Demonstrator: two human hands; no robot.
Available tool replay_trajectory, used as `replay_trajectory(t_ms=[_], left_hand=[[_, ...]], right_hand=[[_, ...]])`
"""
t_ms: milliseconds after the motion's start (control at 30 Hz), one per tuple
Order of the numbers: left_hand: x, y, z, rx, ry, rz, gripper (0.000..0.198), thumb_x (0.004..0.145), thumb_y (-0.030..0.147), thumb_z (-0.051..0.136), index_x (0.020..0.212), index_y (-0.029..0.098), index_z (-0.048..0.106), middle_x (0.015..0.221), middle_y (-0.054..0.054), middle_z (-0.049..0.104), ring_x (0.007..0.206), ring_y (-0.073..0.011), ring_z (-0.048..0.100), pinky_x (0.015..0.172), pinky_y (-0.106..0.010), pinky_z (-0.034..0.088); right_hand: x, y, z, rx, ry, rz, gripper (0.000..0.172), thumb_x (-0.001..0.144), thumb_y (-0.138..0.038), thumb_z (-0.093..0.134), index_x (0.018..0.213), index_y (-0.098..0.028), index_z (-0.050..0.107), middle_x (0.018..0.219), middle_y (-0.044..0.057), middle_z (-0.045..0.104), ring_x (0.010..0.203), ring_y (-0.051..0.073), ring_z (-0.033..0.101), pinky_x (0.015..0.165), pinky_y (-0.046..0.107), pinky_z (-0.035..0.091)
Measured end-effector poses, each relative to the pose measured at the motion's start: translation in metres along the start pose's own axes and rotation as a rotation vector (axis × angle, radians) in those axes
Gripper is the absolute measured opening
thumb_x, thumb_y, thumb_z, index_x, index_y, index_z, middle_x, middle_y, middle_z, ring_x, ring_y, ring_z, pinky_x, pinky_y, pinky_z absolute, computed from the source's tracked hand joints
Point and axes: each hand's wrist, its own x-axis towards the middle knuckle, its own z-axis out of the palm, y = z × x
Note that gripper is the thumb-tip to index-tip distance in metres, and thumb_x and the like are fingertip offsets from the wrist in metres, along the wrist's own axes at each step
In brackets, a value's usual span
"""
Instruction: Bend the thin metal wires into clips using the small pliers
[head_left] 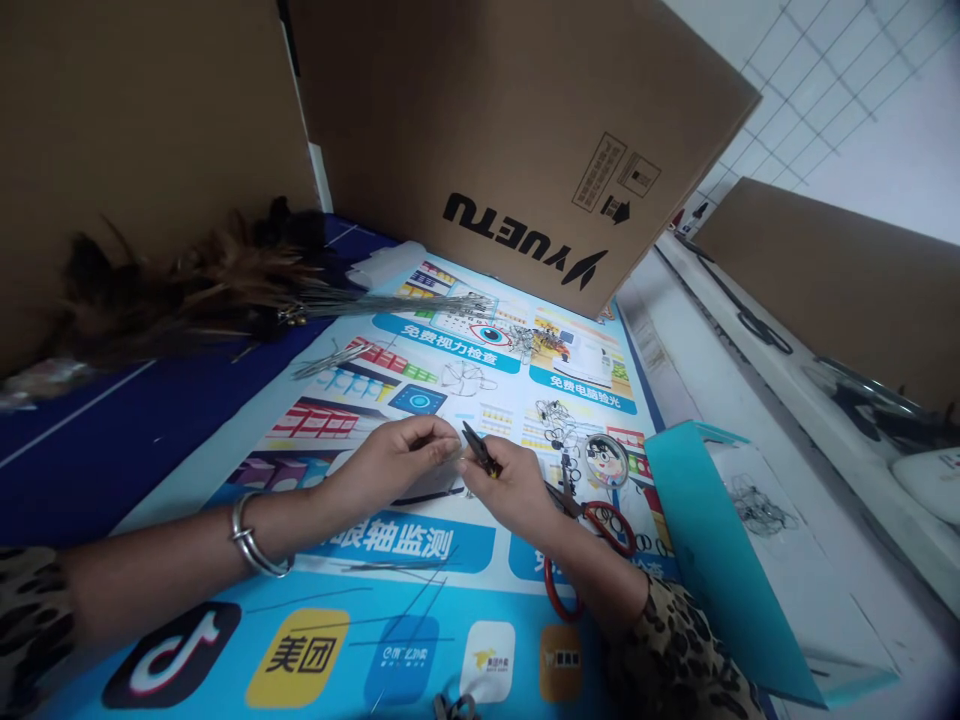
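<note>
My right hand (517, 485) is closed around small black pliers (481, 450) with a bit of yellow, their jaws pointing up and to the left. Close beside it, my left hand (409, 455) pinches thumb and forefinger together; whatever is between them is too small to make out. Below my right wrist lie scissors with red handles (611, 525), partly covered by the forearm. Loose thin wires (405, 600) are scattered nearer to me on the printed mat (352, 690). Beyond the hands is a bundle of straight metal wires (390, 303).
Brown feathers (217, 265) lie on the dark blue cloth at left. Past the mat stands a large cardboard box (510, 120). Right of my hands are a round cartoon-faced disc (606, 460), black rings (570, 470), and a turquoise-edged box (720, 560) holding tangled wire (761, 508).
</note>
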Motion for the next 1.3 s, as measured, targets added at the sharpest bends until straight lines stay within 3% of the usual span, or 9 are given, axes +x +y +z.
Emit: replay_trajectory(t_ms=[267, 533, 767, 833, 1033, 1200, 1300], left_hand=[[-0.001, 0.005, 0.000, -0.056, 0.083, -0.024, 0.026, 0.085, 0.045, 0.063, 0.082, 0.019, 0.062, 0.071, 0.003, 0.056, 0.068, -0.0147, 0.050, 0.064, -0.026, 0.039], [-0.003, 0.006, -0.004, 0.021, 0.142, 0.017, 0.025, 0.089, 0.044, 0.058, 0.084, 0.019, 0.061, 0.077, 0.001, 0.059, 0.075, -0.0166, 0.053, 0.068, -0.027, 0.041], [-0.008, 0.007, -0.011, 0.176, 0.128, 0.077, 0.024, 0.093, 0.042, 0.053, 0.085, 0.020, 0.058, 0.070, 0.003, 0.055, 0.067, -0.0148, 0.052, 0.062, -0.025, 0.041], [-0.008, 0.007, -0.012, 0.198, 0.148, 0.081, 0.023, 0.092, 0.042, 0.054, 0.086, 0.020, 0.058, 0.071, 0.003, 0.053, 0.066, -0.0144, 0.051, 0.059, -0.024, 0.041], [-0.010, 0.006, -0.013, 0.243, 0.163, 0.103, 0.023, 0.091, 0.042, 0.055, 0.091, 0.020, 0.061, 0.074, 0.001, 0.057, 0.068, -0.0152, 0.053, 0.058, -0.024, 0.042], [-0.011, 0.006, -0.012, 0.287, 0.145, 0.125, 0.023, 0.091, 0.042, 0.055, 0.092, 0.020, 0.063, 0.078, 0.000, 0.060, 0.067, -0.0143, 0.053, 0.059, -0.024, 0.042], [-0.010, 0.006, -0.011, 0.240, 0.160, 0.054, 0.024, 0.091, 0.043, 0.056, 0.093, 0.020, 0.062, 0.068, 0.003, 0.056, 0.060, -0.0127, 0.051, 0.055, -0.023, 0.041]], right_hand=[[-0.001, 0.006, 0.000, 0.055, -0.005, -0.020, 0.024, 0.084, -0.039, 0.055, 0.075, -0.018, 0.062, 0.065, -0.002, 0.055, 0.063, 0.013, 0.049, 0.057, 0.023, 0.036], [0.001, 0.016, 0.002, 0.074, 0.009, -0.044, 0.029, 0.087, -0.045, 0.057, 0.084, -0.017, 0.067, 0.067, -0.002, 0.055, 0.065, 0.013, 0.050, 0.059, 0.023, 0.038], [0.008, 0.013, -0.019, 0.034, 0.027, -0.137, 0.027, 0.092, -0.040, 0.056, 0.107, -0.021, 0.067, 0.102, 0.004, 0.069, 0.094, 0.018, 0.062, 0.082, 0.027, 0.044], [0.010, 0.009, -0.027, -0.074, -0.002, -0.122, 0.027, 0.094, -0.039, 0.053, 0.109, -0.022, 0.067, 0.102, 0.004, 0.069, 0.094, 0.018, 0.061, 0.079, 0.027, 0.043], [0.007, 0.001, -0.036, -0.533, -0.194, -0.087, 0.028, 0.092, -0.047, 0.057, 0.088, -0.021, 0.068, 0.082, 0.005, 0.067, 0.073, 0.017, 0.056, 0.059, 0.026, 0.029], [0.005, 0.003, -0.031, -0.581, -0.207, -0.125, 0.031, 0.091, -0.050, 0.057, 0.092, -0.022, 0.069, 0.085, 0.006, 0.067, 0.074, 0.018, 0.056, 0.058, 0.026, 0.026], [0.006, 0.003, -0.029, -0.439, -0.229, -0.120, 0.032, 0.092, -0.048, 0.057, 0.084, -0.020, 0.068, 0.077, 0.003, 0.064, 0.071, 0.016, 0.055, 0.058, 0.025, 0.027]])
